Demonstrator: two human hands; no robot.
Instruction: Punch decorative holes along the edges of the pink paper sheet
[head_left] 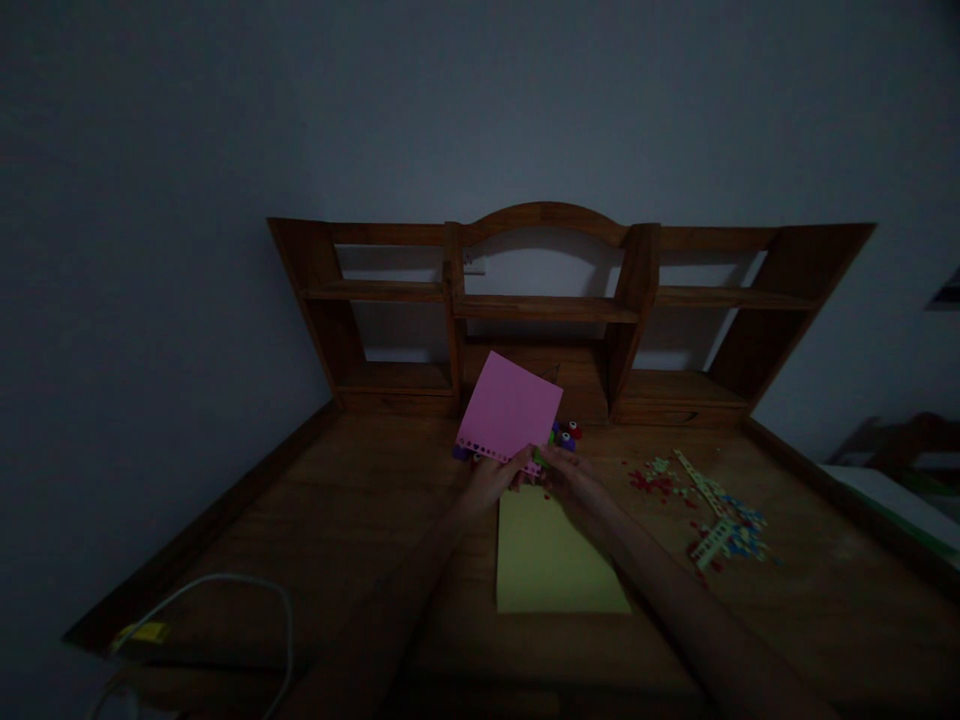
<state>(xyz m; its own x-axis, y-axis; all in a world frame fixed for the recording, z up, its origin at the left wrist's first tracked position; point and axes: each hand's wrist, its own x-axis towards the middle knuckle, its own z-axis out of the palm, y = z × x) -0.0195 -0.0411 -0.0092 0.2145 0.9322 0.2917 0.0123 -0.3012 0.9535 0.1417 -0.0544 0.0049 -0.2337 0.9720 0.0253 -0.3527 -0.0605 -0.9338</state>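
A pink sheet of paper (pixel 511 408) is held up at a tilt, with a row of small punched shapes along its lower edge. My left hand (pixel 491 482) is closed on that edge near the right corner. At the same corner, my right hand (pixel 571 470) grips a small green craft punch (pixel 541 456), which is partly hidden by the fingers. Below both hands lies a yellow sheet (pixel 559 565) on the desk. Purple punches (pixel 567 440) and a red punch (pixel 574 429) stand just behind my right hand.
Punched yellow strips (pixel 712 541) and loose red bits (pixel 651 482), with blue and pale ones, lie on the desk's right. A wooden shelf unit (pixel 544 308) stands at the back. A white cable (pixel 225 577) loops at the front left, near a yellow object (pixel 144 632).
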